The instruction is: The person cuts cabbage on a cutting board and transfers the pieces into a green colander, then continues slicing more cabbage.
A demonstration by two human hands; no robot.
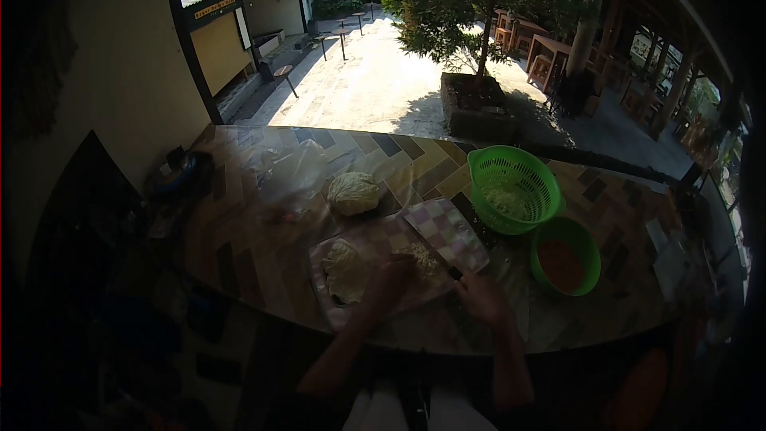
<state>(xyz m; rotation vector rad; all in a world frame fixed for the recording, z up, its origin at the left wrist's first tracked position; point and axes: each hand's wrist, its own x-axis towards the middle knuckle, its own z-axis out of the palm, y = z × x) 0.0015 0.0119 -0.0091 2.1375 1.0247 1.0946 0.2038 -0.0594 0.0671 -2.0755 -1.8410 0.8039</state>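
My right hand [483, 301] is wrapped round the dark handle of a knife [433, 250], whose blade points up and left across the cutting board. Beside the blade lies a small heap of chopped cabbage [424, 258]. Bent and dim in the shade, the fingers of my left hand [389, 279] are closed at the left edge of this heap. The pink-and-white checkered cutting board [461, 233] lies under both. A cut piece of cabbage [343, 270] rests on the board's left part. Behind the board sits a pale whole-looking cabbage [353, 193].
Right of the board stand a green colander [549, 183] with pale shreds inside and a green bowl [592, 259] holding something orange. A clear plastic bag [291, 161] lies at the back left of the patterned table [239, 259]. Beyond its far edge is a potted tree [479, 108].
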